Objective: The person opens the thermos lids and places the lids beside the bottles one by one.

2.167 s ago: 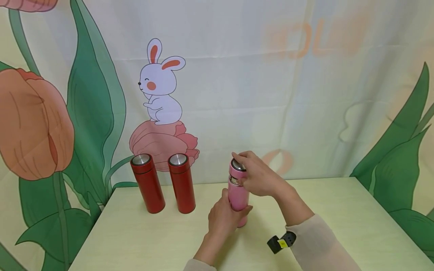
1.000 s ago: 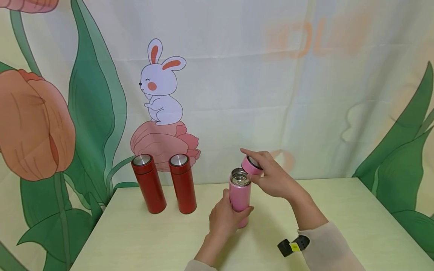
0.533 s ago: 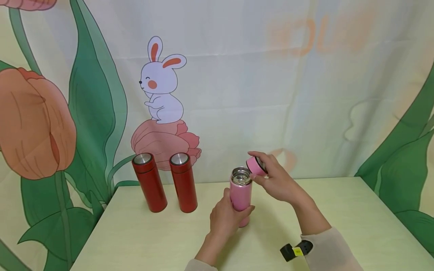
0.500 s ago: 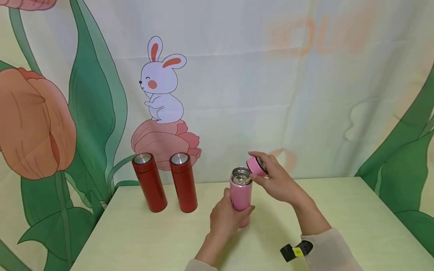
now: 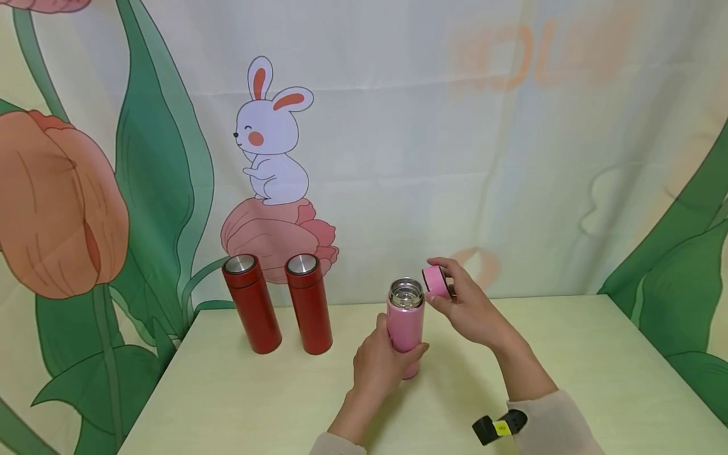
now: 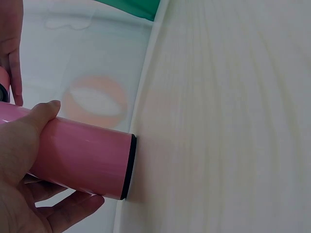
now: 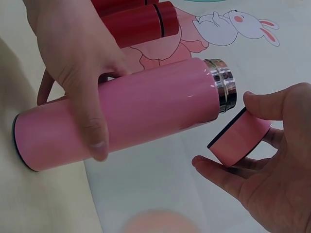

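Note:
A pink thermos (image 5: 406,325) stands upright on the table, its steel mouth (image 7: 225,87) bare. My left hand (image 5: 380,360) grips its body at mid-height; in the left wrist view the thumb and fingers of that left hand (image 6: 29,160) wrap round the pink wall above the black base ring. Just right of the mouth, my right hand (image 5: 469,303) holds the pink lid (image 5: 436,282) tilted on its side. The right wrist view has the lid (image 7: 240,138) pinched between thumb and fingers, apart from the neck.
Two red thermoses (image 5: 252,303) (image 5: 309,303) with steel-topped lids stand side by side at the left of the pale table (image 5: 239,404). A printed curtain (image 5: 387,158) with a rabbit and tulips hangs behind. A black strap (image 5: 499,428) sits at the right sleeve.
The lid was on the pink thermos's neck; my right hand has lifted it off and moved it right, tilting it onto its side. My left hand keeps its grip on the body.

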### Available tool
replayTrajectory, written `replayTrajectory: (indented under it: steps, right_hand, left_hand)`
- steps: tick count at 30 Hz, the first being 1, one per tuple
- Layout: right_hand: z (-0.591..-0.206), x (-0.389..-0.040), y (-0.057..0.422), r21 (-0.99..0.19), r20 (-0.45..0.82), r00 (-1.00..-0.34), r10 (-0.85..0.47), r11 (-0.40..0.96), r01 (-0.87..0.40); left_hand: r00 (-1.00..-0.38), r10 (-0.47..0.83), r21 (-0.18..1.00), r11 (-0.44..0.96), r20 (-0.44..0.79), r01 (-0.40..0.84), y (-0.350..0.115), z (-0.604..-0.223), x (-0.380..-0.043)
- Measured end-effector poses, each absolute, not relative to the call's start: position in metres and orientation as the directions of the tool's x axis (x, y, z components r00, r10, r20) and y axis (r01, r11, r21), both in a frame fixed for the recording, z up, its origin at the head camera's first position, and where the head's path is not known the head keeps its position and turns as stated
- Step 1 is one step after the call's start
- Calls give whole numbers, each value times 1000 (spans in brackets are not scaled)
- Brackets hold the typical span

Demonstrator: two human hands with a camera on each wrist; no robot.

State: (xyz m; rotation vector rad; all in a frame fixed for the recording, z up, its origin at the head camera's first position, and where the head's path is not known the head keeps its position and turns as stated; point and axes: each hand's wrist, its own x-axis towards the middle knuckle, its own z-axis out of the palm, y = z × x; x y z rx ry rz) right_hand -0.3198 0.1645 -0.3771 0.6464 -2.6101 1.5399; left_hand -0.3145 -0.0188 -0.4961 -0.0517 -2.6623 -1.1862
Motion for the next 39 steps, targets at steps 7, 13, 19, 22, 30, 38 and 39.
replayTrajectory:
  steps: [7, 13, 19, 22, 30, 38, 39]
  right_hand:
    - [-386, -319, 167, -841, 234, -922, -307, 412, -351]
    - [-396, -321, 171, -845, 227, -931, -285, 418, -334]
    - [-410, -323, 174, -859, 198, -944, -263, 418, -296]
    - [-416, -322, 176, -867, 184, -950, -254, 414, -279]
    - [-430, -320, 181, -869, 159, -960, -230, 429, -246]
    - [-445, -316, 183, -882, 158, -966, -205, 411, -232]
    - [-447, -316, 183, -882, 159, -966, -203, 410, -231]
  left_hand:
    - [-974, -59, 727, 675, 219, 122, -18, -496, -315]
    - [-973, -59, 720, 683, 225, 125, -18, -496, -315]
    - [-972, -55, 715, 687, 229, 130, -19, -496, -314]
    - [-972, -57, 711, 691, 230, 127, -19, -496, -314]
    - [-973, -57, 716, 687, 222, 123, -19, -495, -314]
    - [-970, -56, 711, 690, 235, 133, -20, -496, -314]
    - [-970, -56, 712, 690, 237, 134, -20, -496, -314]
